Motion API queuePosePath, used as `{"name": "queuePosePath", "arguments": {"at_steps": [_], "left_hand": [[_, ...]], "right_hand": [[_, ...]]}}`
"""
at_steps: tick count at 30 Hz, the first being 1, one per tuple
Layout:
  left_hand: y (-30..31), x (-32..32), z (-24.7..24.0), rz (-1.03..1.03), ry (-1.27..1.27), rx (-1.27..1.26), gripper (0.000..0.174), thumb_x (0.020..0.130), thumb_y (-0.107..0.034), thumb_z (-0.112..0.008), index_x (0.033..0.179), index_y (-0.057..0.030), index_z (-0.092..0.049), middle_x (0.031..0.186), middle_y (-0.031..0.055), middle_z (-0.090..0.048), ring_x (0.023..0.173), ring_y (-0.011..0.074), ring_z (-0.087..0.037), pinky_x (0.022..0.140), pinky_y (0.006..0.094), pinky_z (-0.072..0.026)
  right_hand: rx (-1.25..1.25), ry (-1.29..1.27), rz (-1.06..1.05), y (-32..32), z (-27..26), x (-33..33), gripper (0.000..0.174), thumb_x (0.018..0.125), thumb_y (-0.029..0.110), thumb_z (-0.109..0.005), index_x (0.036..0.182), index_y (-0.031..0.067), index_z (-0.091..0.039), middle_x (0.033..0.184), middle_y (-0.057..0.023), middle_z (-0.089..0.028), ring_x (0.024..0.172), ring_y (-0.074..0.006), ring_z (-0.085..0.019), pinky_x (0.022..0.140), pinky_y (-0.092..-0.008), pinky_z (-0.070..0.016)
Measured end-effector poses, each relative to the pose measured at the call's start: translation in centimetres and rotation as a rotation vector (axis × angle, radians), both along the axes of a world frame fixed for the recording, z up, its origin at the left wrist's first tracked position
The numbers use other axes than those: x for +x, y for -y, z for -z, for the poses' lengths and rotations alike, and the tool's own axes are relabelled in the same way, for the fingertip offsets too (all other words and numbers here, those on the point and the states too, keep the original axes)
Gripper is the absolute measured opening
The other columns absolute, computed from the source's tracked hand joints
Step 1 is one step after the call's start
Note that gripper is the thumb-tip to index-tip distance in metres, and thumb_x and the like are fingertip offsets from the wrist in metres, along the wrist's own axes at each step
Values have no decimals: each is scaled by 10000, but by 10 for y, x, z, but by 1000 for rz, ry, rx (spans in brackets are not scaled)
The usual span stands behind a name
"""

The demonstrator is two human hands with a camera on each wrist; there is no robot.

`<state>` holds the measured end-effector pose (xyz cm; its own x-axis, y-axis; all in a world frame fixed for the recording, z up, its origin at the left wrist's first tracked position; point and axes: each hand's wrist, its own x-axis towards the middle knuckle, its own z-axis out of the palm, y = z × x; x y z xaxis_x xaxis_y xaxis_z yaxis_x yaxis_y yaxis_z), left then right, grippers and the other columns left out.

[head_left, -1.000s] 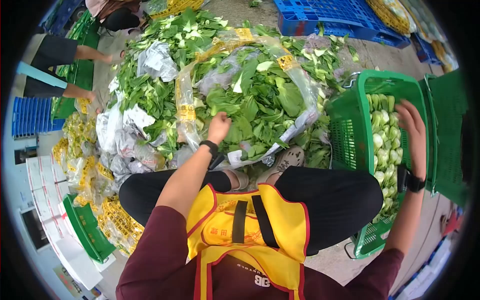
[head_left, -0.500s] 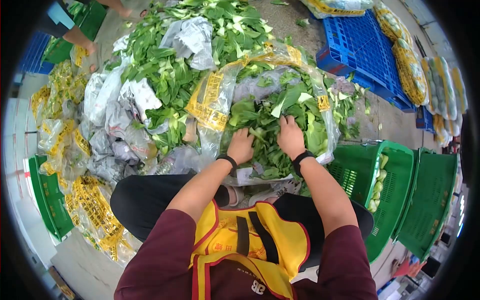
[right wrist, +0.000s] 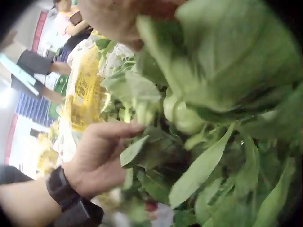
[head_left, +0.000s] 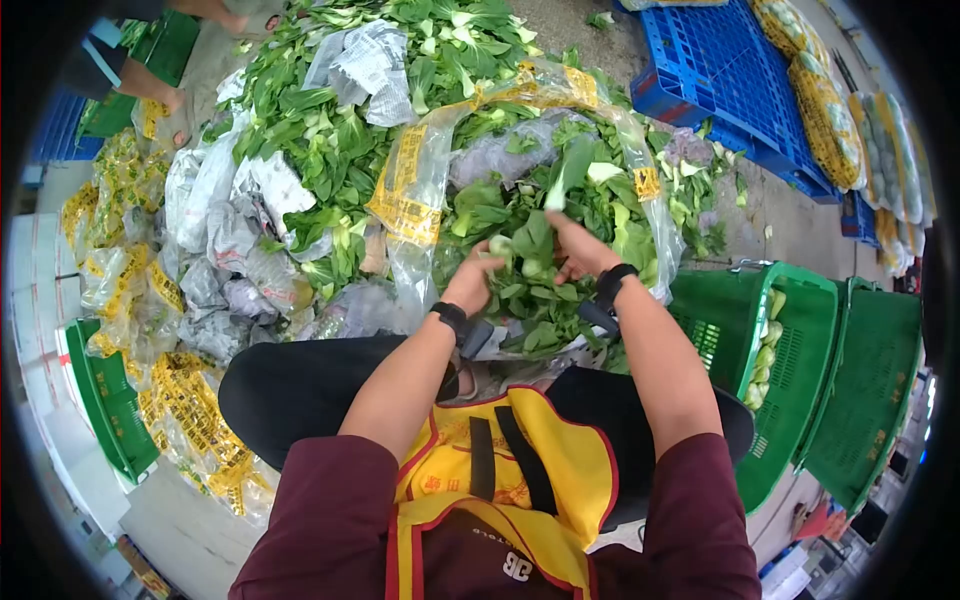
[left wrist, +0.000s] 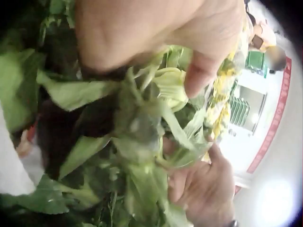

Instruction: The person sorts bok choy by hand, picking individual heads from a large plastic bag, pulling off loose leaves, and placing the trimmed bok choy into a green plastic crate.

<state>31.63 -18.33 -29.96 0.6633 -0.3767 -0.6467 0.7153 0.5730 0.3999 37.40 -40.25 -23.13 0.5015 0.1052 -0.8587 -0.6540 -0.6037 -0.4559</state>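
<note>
A head of bok choy (head_left: pixel 536 266) with a pale, rounded base stands out between my two hands, low over the leaf pile. My left hand (head_left: pixel 472 282) holds it from the left. In the left wrist view, the left thumb lies against the pale base (left wrist: pixel 171 89). From the right comes my right hand (head_left: pixel 588 248), its fingers bent toward the same greens. A broad leaf (right wrist: pixel 236 52) covers part of the right hand (right wrist: pixel 125 16) in the right wrist view, so I cannot tell its grip. Loose leaves (head_left: pixel 480 215) spread under both hands, inside a clear plastic bag (head_left: pixel 410 190) with yellow print.
To my right stands a green crate (head_left: pixel 800 320) with pale bok choy heads inside, beside another green crate (head_left: pixel 870 390). A blue pallet (head_left: pixel 720 90) lies at the back right. Crumpled plastic bags (head_left: pixel 215 260) and a larger leaf pile (head_left: pixel 330 150) fill the left.
My right hand has come from the green crate to the leaf pile. Both hands first reached down into the leaves, then rose slightly, with a bok choy between them.
</note>
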Motion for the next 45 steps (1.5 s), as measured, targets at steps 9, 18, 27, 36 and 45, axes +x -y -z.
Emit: {"name": "queuePosePath", "arguments": {"at_steps": [9, 18, 27, 36, 45], "left_hand": [[-37, 23, -44, 157, 224, -56, 466, 925, -159, -632, 1360, -68, -492, 1260, 68, -606, 1163, 221, -575, 996, 397, -457], [-44, 46, -124, 251, 939, 734, 482, 870, -75, -705, 1286, -82, -462, 1094, 49, -670, 985, 120, -623, 908, 285, -489], [-9, 34, -237, 273, 549, -212, 466, 957, -145, -507, 1396, -40, -391, 1236, 167, -600, 1159, 274, -589, 980, 417, -483], [43, -6, -277, 167, 784, -287, 431, 818, -158, -534, 1230, -38, -503, 1106, 165, -608, 1087, 317, -589, 999, 451, -455], [53, -15, -244, 204, 368, -265, 363, 978, -452, -525, 871, -106, -504, 601, 3, -438, 504, 114, -427, 463, 270, -356]], "right_hand": [[-444, 656, -756, -53, 0, -60, 287, 769, 283, -677, 977, 95, -738, 963, -156, -721, 895, -289, -710, 772, -433, -541], [-448, 1152, -557, -19, -39, -41, 235, 688, 235, -695, 887, 120, -745, 902, -114, -684, 895, -310, -630, 800, -421, -488], [492, 498, 209, 62, -247, -77, 628, 910, 170, -682, 1452, 28, -398, 1246, -53, -619, 1144, -187, -600, 963, -323, -462], [811, 561, 590, 59, -328, -212, 703, 836, 103, -683, 1460, 9, -372, 1337, -81, -556, 1229, -178, -534, 1066, -336, -394], [90, 1138, 29, 38, -273, -243, 467, 781, 150, -714, 1204, 25, -562, 1393, -150, -525, 1374, -332, -412, 1140, -433, -311]]}}
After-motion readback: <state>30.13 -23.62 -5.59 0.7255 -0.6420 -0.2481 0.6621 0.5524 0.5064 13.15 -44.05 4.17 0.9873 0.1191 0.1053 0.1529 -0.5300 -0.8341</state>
